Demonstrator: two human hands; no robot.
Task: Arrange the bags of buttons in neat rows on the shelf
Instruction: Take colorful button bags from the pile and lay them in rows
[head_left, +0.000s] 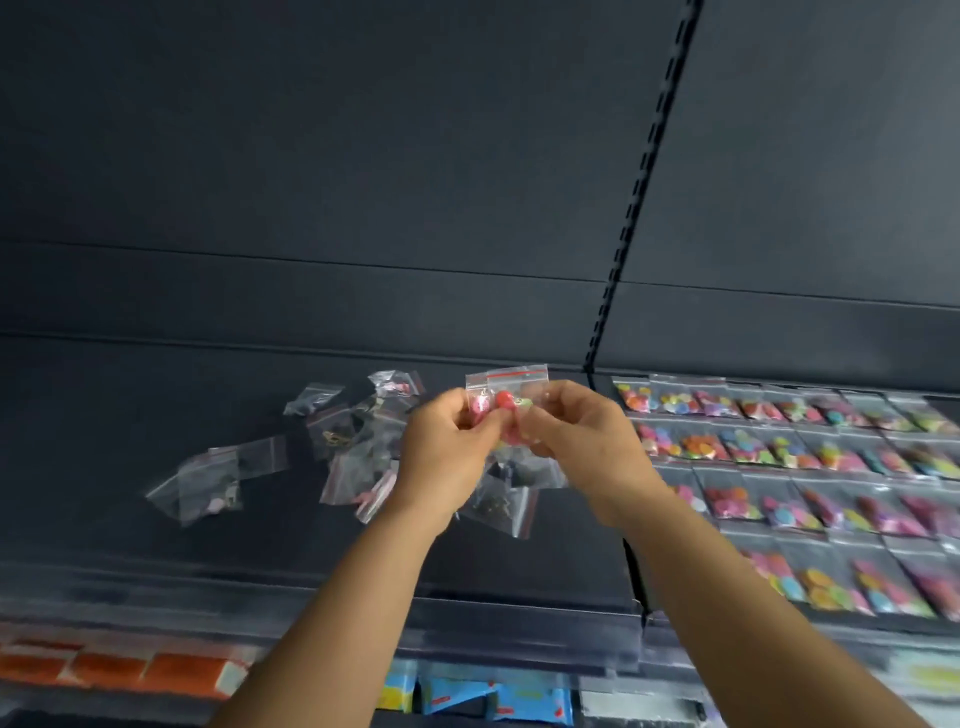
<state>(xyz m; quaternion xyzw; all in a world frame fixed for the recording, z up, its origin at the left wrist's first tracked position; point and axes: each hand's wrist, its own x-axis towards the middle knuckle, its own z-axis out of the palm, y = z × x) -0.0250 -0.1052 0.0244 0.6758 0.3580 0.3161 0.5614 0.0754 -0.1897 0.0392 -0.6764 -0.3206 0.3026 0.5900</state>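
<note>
My hands (511, 434) held one bag (506, 387) above the loose pile (363, 452) on the shelf (156, 415); rows of bags (810, 467) lay to the right.

No legible text, brand, number or sign is showing anywhere in view; the clear bags of buttons (779, 447) are bearing only plain red seal strips; the blue packets (467, 699) and orange packets (119, 670) on the lower shelf are showing marks too blurred to read.
</note>
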